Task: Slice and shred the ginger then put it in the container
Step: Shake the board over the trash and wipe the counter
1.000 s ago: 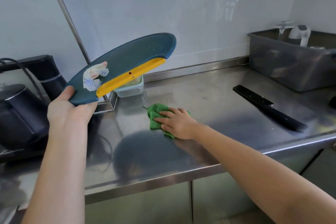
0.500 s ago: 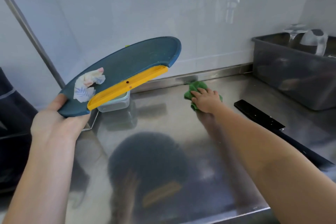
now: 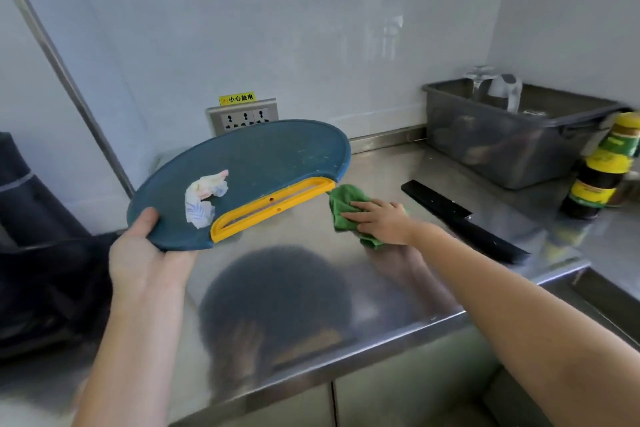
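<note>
– Above the surface [image 3: 311,288], left side: what is the left hand [image 3: 149,253] doing?
– It is gripping the board [image 3: 263,159] by its near rim, thumb lying on top, fingers curling underneath. The board is hanging clear of the steel, tilting, its blue face showing to the camera.
– Anything sitting on it?
– Crumpled paper [image 3: 204,198] is lying on the face near the thumb, just beside the yellow handle [image 3: 270,208]. Pale specks are showing near the far rim; cannot tell whether they are ginger.
– Right hand?
– The right hand [image 3: 381,222] is pressing flat on the cloth [image 3: 346,208], fingers straight, grasping nothing. The green cloth is lying bunched on the steel, just beside the board's far tip.
– Knife?
– The knife [image 3: 460,218] is lying flat on the surface to the right of the cloth, apart from both hands. Its handle is pointing toward the wall, its blade toward the front edge.
– Ginger and container: location?
– Cannot tell from this view.
– Surroundings?
– A grey bin [image 3: 502,149] is standing at the back right, glassware poking up inside it. Two bottles [image 3: 597,184] are standing just beside its right front corner. A socket [image 3: 242,116] is showing on the wall behind the board. A dark appliance [image 3: 34,218] is sitting at the left edge.
</note>
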### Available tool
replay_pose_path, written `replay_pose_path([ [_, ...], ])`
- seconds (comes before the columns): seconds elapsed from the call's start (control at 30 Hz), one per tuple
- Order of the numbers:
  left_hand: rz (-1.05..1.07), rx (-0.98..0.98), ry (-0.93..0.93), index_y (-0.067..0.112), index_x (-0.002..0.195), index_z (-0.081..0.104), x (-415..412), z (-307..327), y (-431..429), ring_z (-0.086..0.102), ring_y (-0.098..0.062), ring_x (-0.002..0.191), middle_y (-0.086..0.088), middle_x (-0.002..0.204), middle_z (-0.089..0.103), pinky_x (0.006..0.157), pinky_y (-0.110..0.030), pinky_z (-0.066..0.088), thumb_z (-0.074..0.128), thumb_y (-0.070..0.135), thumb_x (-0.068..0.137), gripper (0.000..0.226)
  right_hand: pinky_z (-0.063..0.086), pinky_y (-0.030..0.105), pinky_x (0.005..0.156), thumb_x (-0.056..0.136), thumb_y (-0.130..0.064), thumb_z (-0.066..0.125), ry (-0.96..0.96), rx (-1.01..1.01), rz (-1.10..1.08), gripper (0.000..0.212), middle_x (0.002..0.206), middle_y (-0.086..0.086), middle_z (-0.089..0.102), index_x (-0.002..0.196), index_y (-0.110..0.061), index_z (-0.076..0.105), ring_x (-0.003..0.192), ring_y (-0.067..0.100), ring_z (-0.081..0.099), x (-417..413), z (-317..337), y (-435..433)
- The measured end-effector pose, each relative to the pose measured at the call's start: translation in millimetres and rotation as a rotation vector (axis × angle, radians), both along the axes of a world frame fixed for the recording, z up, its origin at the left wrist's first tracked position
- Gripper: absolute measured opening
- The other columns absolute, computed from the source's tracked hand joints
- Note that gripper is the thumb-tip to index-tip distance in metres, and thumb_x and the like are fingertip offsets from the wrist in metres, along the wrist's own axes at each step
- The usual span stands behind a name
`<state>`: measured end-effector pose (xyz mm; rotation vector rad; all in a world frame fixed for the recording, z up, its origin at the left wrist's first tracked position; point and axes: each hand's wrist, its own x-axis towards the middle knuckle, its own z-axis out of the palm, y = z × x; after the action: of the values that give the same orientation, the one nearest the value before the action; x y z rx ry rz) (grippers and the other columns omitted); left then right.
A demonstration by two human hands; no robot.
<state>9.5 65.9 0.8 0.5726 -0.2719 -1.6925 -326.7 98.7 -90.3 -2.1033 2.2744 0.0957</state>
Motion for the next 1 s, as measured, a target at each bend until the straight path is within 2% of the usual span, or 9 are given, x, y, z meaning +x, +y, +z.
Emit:
replay_pose_path([
  [0.13, -0.016, 0.018, -0.020, 0.005, 0.115, 0.056, -3.2, -0.8, 40.4, 0.066, -0.028, 0.090, -0.010, 0.104, 0.067, 0.074, -0.052, 0.050, 0.043, 0.012, 0.098, 0.022, 0.009, 0.034, 0.111, 0.098, -0.054, 0.025, -0.101, -0.003, 0.018, 0.045, 0.156, -0.015, 0.016, 0.142, -0.051, 0.024, 0.143, 0.018, 0.014, 48.3, 3.2, 52.9],
  [0.23, -0.004, 0.073, -0.021, 0.006, 0.107, 0.054, -3.0, -2.3, 66.2, 0.064, -0.025, 0.083, -0.009, 0.099, 0.063, 0.064, -0.045, 0.049, 0.042, 0.011, 0.099, 0.016, 0.012, 0.043, 0.111, 0.080, -0.075, -0.001, -0.084, -0.086, 0.153, 0.072, 0.155, -0.011, 0.020, 0.142, -0.050, 0.027, 0.142, 0.023, 0.014, 100.3, -3.5, 100.0],
  [0.43, 0.032, 0.167, 0.106, 0.005, 0.122, 0.047, -6.1, -18.4, 96.6, 0.060, -0.033, 0.106, -0.015, 0.112, 0.061, 0.095, -0.051, 0.045, 0.046, 0.008, 0.096, 0.026, 0.018, 0.042, 0.108, 0.072, -0.067, -0.015, -0.135, -0.217, 0.053, 0.089, 0.149, -0.009, 0.036, 0.139, -0.044, 0.040, 0.137, 0.025, 0.029, 106.9, -13.5, 144.9],
  [0.63, 0.039, 0.196, 0.073, 0.013, 0.115, 0.048, -18.4, -34.2, 100.8, 0.062, -0.027, 0.088, -0.007, 0.096, 0.062, 0.092, -0.046, 0.048, 0.044, 0.010, 0.097, 0.018, 0.025, 0.036, 0.101, 0.071, -0.060, -0.012, -0.017, -0.290, -0.237, 0.086, 0.146, -0.013, 0.039, 0.137, -0.044, 0.040, 0.129, 0.021, 0.038, 62.2, -18.4, 164.9],
  [0.7, 0.038, 0.208, 0.036, 0.015, 0.116, 0.049, -22.5, -41.0, 97.0, 0.061, -0.027, 0.091, -0.006, 0.103, 0.063, 0.095, -0.047, 0.047, 0.046, 0.011, 0.097, 0.020, 0.027, 0.038, 0.100, 0.086, -0.057, 0.000, 0.014, -0.306, -0.328, 0.068, 0.143, -0.010, 0.043, 0.136, -0.041, 0.044, 0.125, 0.024, 0.041, 51.0, -17.5, 173.9],
  [0.77, 0.019, 0.226, -0.003, 0.016, 0.117, 0.050, -26.1, -46.0, 95.2, 0.060, -0.026, 0.095, -0.005, 0.114, 0.062, 0.093, -0.045, 0.048, 0.047, 0.011, 0.096, 0.021, 0.032, 0.040, 0.093, 0.097, -0.047, 0.024, 0.036, -0.381, -0.411, 0.044, 0.132, -0.006, 0.054, 0.127, -0.036, 0.055, 0.114, 0.029, 0.048, 40.3, -23.3, 180.5],
  [0.83, -0.015, 0.252, -0.058, 0.016, 0.124, 0.051, -30.9, -48.3, 96.4, 0.059, -0.022, 0.093, -0.004, 0.122, 0.060, 0.085, -0.041, 0.050, 0.050, 0.011, 0.096, 0.029, 0.038, 0.040, 0.080, 0.094, -0.043, 0.030, 0.041, -0.519, -0.476, 0.042, 0.108, -0.002, 0.065, 0.106, -0.029, 0.068, 0.092, 0.032, 0.056, 32.4, -29.2, 190.6],
  [0.9, -0.035, 0.263, -0.166, 0.015, 0.129, 0.051, -37.3, -48.9, 98.0, 0.058, -0.020, 0.092, -0.004, 0.125, 0.059, 0.080, -0.035, 0.050, 0.053, 0.010, 0.094, 0.035, 0.041, 0.040, 0.075, 0.091, -0.043, 0.031, 0.025, -0.622, -0.483, 0.043, 0.096, -0.003, 0.066, 0.095, -0.026, 0.070, 0.082, 0.032, 0.056, 25.0, -39.1, 202.3],
  [1.0, 0.082, 0.264, -0.460, 0.010, 0.130, 0.049, -43.6, -54.0, 94.9, 0.057, -0.021, 0.100, -0.006, 0.126, 0.057, 0.086, -0.031, 0.049, 0.056, 0.004, 0.089, 0.042, 0.039, 0.043, 0.085, 0.091, -0.049, 0.029, -0.065, -0.619, -0.421, 0.045, 0.109, -0.004, 0.063, 0.102, -0.028, 0.068, 0.097, 0.031, 0.055, 21.8, -38.1, 213.1],
])
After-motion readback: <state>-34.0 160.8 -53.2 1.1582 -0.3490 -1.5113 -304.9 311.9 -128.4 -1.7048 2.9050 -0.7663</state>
